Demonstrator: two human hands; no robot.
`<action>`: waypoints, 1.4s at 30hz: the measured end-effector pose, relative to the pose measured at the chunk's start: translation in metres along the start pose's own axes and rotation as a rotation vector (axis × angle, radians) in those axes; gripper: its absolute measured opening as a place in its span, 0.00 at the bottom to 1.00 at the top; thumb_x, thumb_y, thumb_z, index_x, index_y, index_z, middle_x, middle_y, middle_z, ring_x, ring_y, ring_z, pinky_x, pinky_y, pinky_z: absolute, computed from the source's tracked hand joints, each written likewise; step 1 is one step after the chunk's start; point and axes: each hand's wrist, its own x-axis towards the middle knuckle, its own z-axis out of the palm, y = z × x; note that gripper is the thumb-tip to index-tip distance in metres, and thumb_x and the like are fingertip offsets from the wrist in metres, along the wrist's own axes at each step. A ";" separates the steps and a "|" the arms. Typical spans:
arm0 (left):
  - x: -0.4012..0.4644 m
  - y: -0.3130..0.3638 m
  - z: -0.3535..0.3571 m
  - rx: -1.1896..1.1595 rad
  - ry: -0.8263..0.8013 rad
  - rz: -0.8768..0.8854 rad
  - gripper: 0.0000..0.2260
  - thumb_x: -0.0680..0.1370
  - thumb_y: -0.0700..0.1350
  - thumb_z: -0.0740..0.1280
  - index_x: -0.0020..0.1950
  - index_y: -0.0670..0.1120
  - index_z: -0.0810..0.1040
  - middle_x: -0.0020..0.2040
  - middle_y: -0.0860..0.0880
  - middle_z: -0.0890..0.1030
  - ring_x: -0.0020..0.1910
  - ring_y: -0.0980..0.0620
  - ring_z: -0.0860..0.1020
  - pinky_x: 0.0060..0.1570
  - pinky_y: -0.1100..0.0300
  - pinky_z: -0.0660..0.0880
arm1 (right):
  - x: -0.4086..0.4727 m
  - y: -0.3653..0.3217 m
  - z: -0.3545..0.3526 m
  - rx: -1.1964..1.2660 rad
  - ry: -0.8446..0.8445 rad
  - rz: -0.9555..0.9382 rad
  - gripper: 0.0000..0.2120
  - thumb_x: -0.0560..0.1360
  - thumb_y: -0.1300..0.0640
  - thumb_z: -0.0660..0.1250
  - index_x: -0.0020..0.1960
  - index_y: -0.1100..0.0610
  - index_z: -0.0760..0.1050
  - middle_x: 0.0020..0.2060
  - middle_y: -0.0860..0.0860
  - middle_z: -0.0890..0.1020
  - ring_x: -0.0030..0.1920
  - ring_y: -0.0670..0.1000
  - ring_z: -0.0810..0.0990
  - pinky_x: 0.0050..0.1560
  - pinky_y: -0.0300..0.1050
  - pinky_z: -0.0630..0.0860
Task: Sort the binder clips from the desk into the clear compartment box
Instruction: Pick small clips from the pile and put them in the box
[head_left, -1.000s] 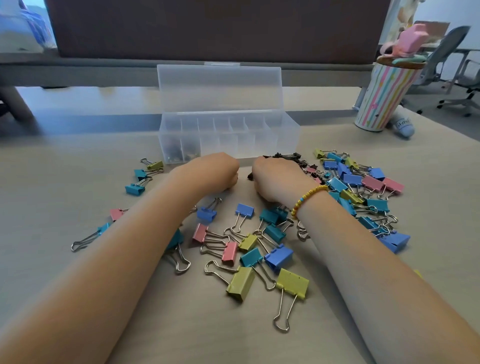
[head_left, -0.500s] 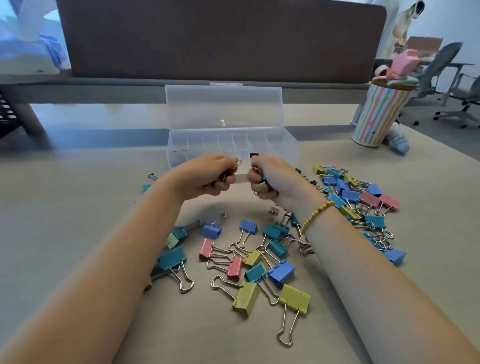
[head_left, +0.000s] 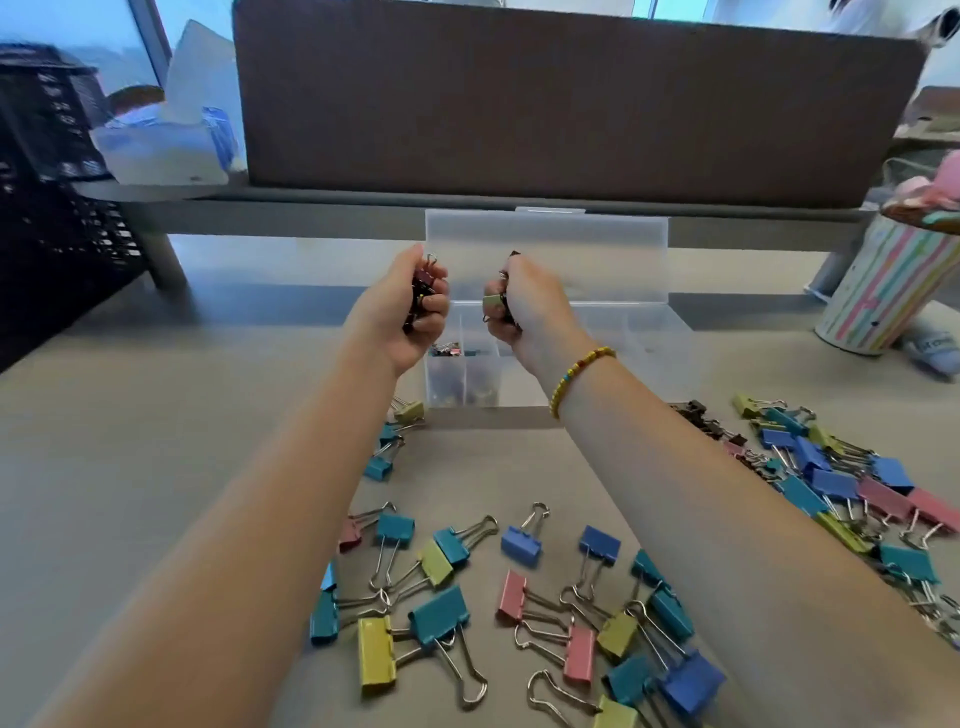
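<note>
Two bare hands hang above a clear plastic compartment box (head_left: 644, 338) whose hinged lid stands upright against a brown fabric divider (head_left: 571, 98). The left hand (head_left: 400, 317) is curled round a fistful of small dark clips (head_left: 422, 291), wire loops poking out at the top. The right hand (head_left: 524, 306), with a yellow beaded bracelet (head_left: 576, 371) at the wrist, grips another bunch, one small olive-green clip (head_left: 491, 302) showing at the fingertips. The hands are apart, side by side over the box's left compartments, where a heap of tiny clips (head_left: 457, 374) lies behind the translucent walls; the compartments to the right look bare.

On the matte beige surface (head_left: 130, 467), larger binder clips (head_left: 441, 618) in teal, blue, yellow and pink, with bent silver wire handles, lie scattered between the forearms, with a denser pile (head_left: 831, 478) to the right. A striped paper cup (head_left: 878, 291) stands at far right. Lettering on a pale object lying beside it is too blurred to read.
</note>
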 end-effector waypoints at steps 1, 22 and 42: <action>0.006 0.002 -0.001 0.003 0.021 0.004 0.17 0.81 0.50 0.55 0.34 0.46 0.68 0.25 0.53 0.68 0.19 0.60 0.64 0.15 0.72 0.56 | 0.009 0.002 0.006 -0.019 0.005 -0.003 0.14 0.80 0.60 0.48 0.35 0.54 0.60 0.28 0.50 0.66 0.25 0.47 0.63 0.18 0.33 0.58; 0.070 0.011 0.001 0.180 0.248 0.140 0.13 0.79 0.42 0.52 0.35 0.45 0.68 0.30 0.49 0.68 0.26 0.56 0.65 0.19 0.67 0.60 | 0.048 0.010 0.013 -0.620 -0.223 -0.027 0.06 0.80 0.58 0.54 0.53 0.58 0.67 0.50 0.54 0.80 0.46 0.50 0.75 0.37 0.40 0.67; 0.064 -0.013 0.011 0.992 0.198 0.330 0.11 0.81 0.43 0.53 0.43 0.43 0.72 0.38 0.48 0.75 0.37 0.52 0.74 0.45 0.55 0.74 | 0.048 0.011 -0.020 -0.895 -0.089 -0.257 0.12 0.79 0.60 0.56 0.58 0.59 0.73 0.53 0.56 0.79 0.53 0.53 0.76 0.49 0.42 0.69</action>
